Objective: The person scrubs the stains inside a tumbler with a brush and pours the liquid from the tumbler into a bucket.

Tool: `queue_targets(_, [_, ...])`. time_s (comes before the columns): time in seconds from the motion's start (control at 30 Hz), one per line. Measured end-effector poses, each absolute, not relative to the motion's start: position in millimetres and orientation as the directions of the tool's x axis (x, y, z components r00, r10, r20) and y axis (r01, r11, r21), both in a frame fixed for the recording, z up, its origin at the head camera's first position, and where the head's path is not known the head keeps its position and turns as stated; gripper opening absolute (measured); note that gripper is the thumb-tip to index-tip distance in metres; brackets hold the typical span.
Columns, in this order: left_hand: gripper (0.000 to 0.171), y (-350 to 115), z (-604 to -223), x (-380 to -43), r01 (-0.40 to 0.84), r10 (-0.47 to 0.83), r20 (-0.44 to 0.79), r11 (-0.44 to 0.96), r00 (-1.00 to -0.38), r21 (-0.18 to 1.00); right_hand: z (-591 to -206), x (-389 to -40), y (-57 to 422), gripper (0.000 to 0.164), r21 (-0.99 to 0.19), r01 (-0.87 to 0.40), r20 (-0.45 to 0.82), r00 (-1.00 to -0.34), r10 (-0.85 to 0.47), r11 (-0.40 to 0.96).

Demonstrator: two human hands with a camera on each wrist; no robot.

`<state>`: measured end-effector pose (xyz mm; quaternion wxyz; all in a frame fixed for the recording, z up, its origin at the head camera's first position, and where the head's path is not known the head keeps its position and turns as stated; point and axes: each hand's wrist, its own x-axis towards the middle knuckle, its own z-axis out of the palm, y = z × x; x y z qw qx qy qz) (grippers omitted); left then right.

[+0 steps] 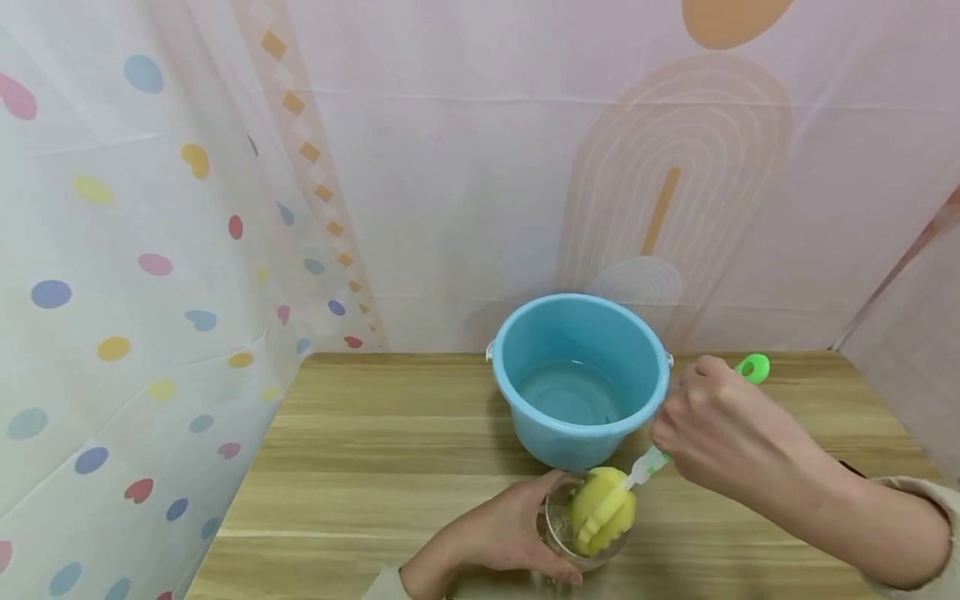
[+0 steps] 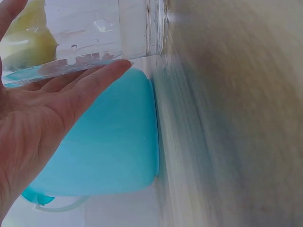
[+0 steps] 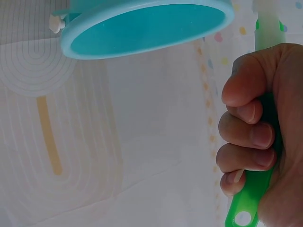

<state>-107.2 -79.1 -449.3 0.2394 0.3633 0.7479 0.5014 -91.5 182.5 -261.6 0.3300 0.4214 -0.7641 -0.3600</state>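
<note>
My right hand [image 1: 731, 421] grips the green handle [image 3: 258, 189] of a sponge bottle brush, fingers curled round it in the right wrist view. Its yellow sponge head [image 1: 602, 510] sits at the mouth of a clear glass [image 1: 558, 521], partly inside. Around the glass my left hand [image 1: 510, 525] is wrapped, thumb on the near side and fingers on the far side. In the left wrist view the glass [image 2: 102, 33] lies against the fingers, with the yellow sponge showing through its wall. The brush's white neck [image 1: 645, 467] slants up from the sponge to the right hand.
A light blue bucket [image 1: 536, 437] with some water in it stands just behind the glass. The wooden table [image 1: 360, 467] extends to both sides. Patterned curtains [image 1: 450, 208] hang behind the table and along the left.
</note>
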Motion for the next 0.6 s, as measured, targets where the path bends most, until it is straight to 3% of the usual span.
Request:
queue_targets(0.2, [0.09, -79, -449, -108, 0.318, 0.776, 0.0, 0.258, -0.631, 0.912, -261, -85, 186, 0.024, 0.815, -0.435, 0.179, -0.436, -0.882, 0.381])
queue_targets(0.6, [0.088, -79, -450, -107, 0.315, 0.771, -0.016, 0.279, -0.637, 0.907, -255, -73, 178, 0.018, 0.82, -0.428, 0.212, -0.39, -0.896, 0.381])
